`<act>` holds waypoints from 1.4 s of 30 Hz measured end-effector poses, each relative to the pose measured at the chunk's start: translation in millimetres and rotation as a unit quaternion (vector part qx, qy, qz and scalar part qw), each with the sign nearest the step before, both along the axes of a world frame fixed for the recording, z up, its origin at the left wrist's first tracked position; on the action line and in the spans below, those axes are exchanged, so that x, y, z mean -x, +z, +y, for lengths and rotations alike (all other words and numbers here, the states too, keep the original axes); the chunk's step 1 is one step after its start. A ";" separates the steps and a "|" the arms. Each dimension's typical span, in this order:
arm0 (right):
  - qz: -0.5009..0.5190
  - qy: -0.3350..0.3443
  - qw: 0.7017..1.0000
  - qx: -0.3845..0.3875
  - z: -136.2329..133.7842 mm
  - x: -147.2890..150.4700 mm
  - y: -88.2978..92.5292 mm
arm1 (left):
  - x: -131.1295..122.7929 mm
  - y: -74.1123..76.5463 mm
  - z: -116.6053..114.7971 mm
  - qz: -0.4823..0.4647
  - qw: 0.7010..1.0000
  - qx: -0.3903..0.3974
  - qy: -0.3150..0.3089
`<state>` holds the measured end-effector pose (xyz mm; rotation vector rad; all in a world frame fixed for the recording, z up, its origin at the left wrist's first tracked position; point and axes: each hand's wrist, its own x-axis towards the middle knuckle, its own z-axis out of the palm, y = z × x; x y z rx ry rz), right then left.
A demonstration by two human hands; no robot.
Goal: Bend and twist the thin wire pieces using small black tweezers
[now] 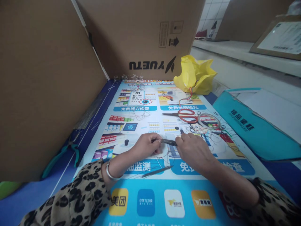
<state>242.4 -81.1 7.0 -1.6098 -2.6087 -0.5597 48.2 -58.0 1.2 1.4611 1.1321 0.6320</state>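
My right hand (194, 149) is wrapped round a dark, slim metal tool (169, 142) whose tapered tip points left; its handle is hidden in my palm. The tip meets the fingers of my left hand (148, 146), closed in a pinch. Thin wire (162, 153) shows by these fingertips, but what exactly they pinch is too small to make out. Just below lies a grey, slender tool like tweezers (157, 171) on the printed poster (141, 185). Beyond my right hand are red-handled scissors (189, 116) and a coil of pale wire (209, 121).
Teal-handled pliers (62, 155) lie at the left, beside a tall cardboard panel (42, 78). Tangled wires (134, 80) sit at the back. A crumpled yellow bag (195, 75) with coloured wires stands at the back right. A teal box (249, 125) rests on the right.
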 end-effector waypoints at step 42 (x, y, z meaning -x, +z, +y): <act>0.146 0.052 0.988 -0.016 11.7 -15.8 1.2 | 11.2 3.1 8.2 -0.108 0.985 0.092 -0.097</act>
